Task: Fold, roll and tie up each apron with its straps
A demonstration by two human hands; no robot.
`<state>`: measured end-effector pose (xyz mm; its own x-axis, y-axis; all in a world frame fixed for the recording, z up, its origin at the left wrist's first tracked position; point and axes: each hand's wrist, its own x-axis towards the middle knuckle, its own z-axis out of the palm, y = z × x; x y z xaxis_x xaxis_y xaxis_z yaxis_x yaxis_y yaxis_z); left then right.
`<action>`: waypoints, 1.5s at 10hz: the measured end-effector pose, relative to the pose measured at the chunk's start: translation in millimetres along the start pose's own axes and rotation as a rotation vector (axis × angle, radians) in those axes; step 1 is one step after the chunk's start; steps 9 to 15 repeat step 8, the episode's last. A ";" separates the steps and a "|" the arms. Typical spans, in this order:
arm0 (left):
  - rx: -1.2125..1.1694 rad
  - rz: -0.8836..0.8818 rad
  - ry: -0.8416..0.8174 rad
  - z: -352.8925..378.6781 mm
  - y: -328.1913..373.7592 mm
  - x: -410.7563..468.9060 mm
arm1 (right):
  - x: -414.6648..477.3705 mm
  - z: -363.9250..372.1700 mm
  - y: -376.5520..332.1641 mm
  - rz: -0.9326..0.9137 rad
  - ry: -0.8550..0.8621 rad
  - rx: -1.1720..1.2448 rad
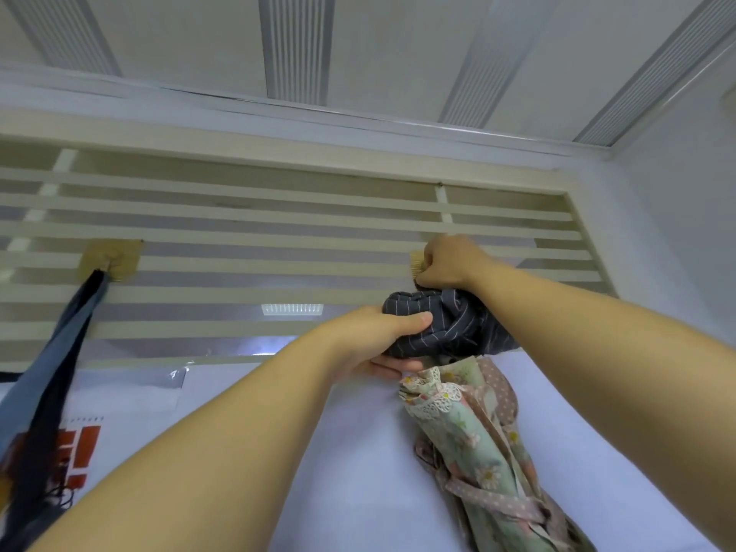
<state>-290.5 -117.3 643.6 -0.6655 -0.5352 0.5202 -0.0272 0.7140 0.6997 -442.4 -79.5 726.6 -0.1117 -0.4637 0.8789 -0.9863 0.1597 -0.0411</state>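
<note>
A dark pinstriped apron [450,326] is bunched up high against the slatted wall. My left hand [382,336] grips the bundle from below and the side, thumb over the cloth. My right hand [446,262] is raised just above it at a tan wall hook pad [416,262], fingers curled and pinching at the hook; what it pinches is hidden. Below the bundle hangs a green floral apron [470,444] with lace trim and dotted pink straps.
A blue and dark apron [59,352] hangs from a second tan hook pad [109,258] at the left. White horizontal slats [239,233] cover the upper wall. A poster with red print [77,452] is at lower left.
</note>
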 end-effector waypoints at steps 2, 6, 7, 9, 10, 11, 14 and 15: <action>0.029 -0.026 0.004 -0.8 -24.4 0.3 | -19.8 19.6 14.4 0.002 0.017 0.336; 0.243 0.081 0.080 10.1 -32.2 -14.8 | -97.0 27.5 31.0 -0.116 -0.141 0.227; 0.283 0.057 0.133 10.6 -28.7 -20.1 | -99.7 21.3 23.9 -0.079 -0.009 0.192; 0.324 0.014 0.216 9.2 -25.1 -29.0 | -104.8 17.3 20.7 -0.038 0.116 0.182; 0.324 0.014 0.216 9.2 -25.1 -29.0 | -104.8 17.3 20.7 -0.038 0.116 0.182; 0.324 0.014 0.216 9.2 -25.1 -29.0 | -104.8 17.3 20.7 -0.038 0.116 0.182; 0.324 0.014 0.216 9.2 -25.1 -29.0 | -104.8 17.3 20.7 -0.038 0.116 0.182; 0.324 0.014 0.216 9.2 -25.1 -29.0 | -104.8 17.3 20.7 -0.038 0.116 0.182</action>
